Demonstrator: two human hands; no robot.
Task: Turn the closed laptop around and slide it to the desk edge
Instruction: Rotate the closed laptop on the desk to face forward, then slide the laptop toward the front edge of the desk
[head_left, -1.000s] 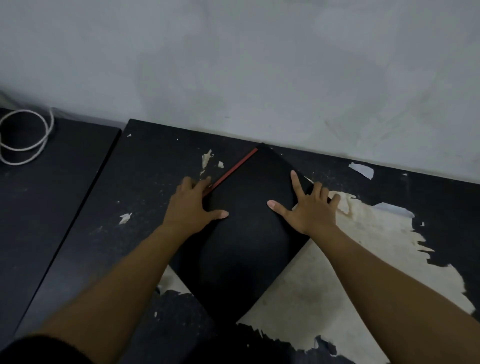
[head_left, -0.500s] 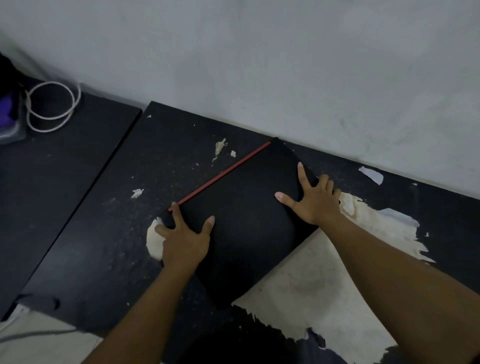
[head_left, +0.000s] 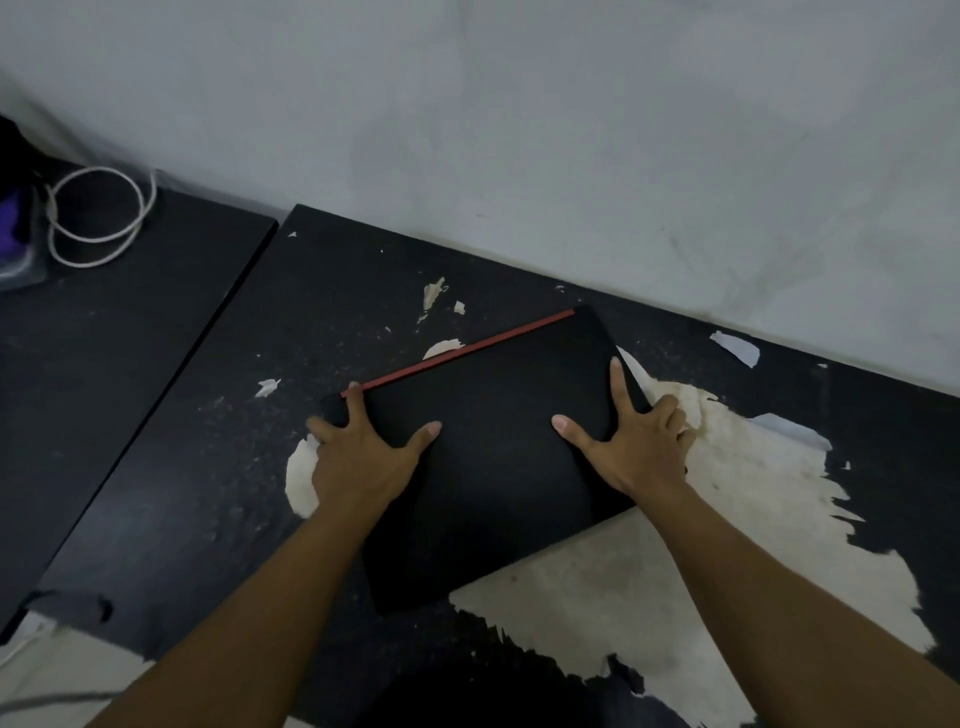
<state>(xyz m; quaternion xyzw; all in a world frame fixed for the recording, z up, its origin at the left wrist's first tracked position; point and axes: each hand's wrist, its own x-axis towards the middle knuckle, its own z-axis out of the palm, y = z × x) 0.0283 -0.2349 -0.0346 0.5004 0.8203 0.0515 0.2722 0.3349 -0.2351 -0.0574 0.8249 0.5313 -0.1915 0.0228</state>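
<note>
The closed black laptop (head_left: 493, 447) lies flat on the black desk (head_left: 218, 415), with a thin red strip along its far edge. It sits at a slight slant to the wall. My left hand (head_left: 363, 457) grips its left side, thumb on the lid and fingers around the far-left corner. My right hand (head_left: 634, 441) holds its right side, index finger and thumb spread on the lid, other fingers curled over the edge. The laptop's near-left part is hidden under my left forearm.
The desk's black surface is peeled, with a large pale bare patch (head_left: 675, 571) to the right and front. A grey wall (head_left: 519, 130) runs close behind. A second black desk (head_left: 93, 338) at left carries a coiled white cable (head_left: 98, 218). The desk's near edge is at lower left.
The laptop has rotated counter-clockwise, from a diamond pose to nearly square with the wall. My left hand slid from the far edge to the left corner; my right hand turned with it.
</note>
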